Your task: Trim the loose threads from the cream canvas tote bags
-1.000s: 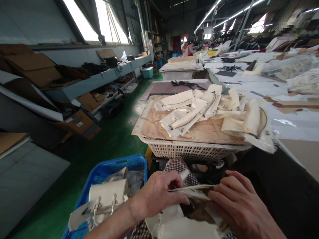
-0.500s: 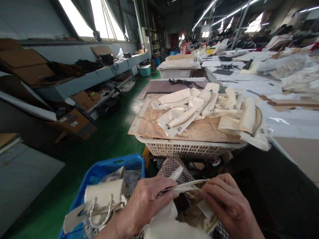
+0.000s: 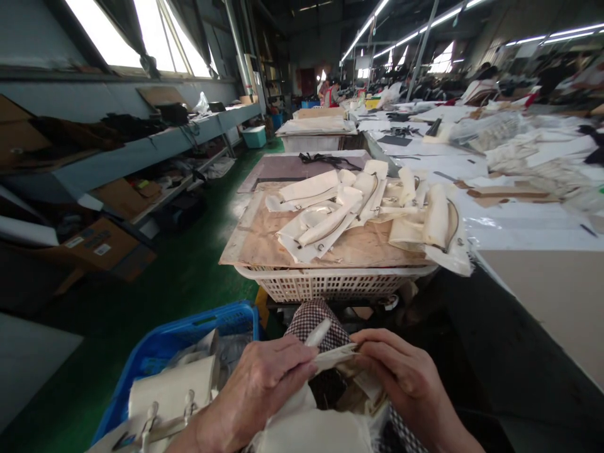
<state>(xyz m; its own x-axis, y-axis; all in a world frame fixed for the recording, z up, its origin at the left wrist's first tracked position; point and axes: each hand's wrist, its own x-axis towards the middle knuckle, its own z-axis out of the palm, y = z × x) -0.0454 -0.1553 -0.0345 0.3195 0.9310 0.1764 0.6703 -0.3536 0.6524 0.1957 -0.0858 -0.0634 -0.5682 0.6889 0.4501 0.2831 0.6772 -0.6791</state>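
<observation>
The left hand (image 3: 271, 368) and right hand (image 3: 401, 374) pinch the rim of a cream bag (image 3: 315, 433), which sits just below and between them, over checkered fabric (image 3: 311, 321). Left of the hands, a blue plastic basket (image 3: 189, 322) holds a cream handbag (image 3: 172, 385); beyond them, cream bag parts (image 3: 330, 226) lie on a board (image 3: 257, 242) atop a white perforated basket (image 3: 325, 286).

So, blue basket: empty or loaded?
Loaded, at least partly: a cream piece with handles lies in the blue basket, with crumpled plastic behind it. Can't tell how full; the left forearm hides part.
</observation>
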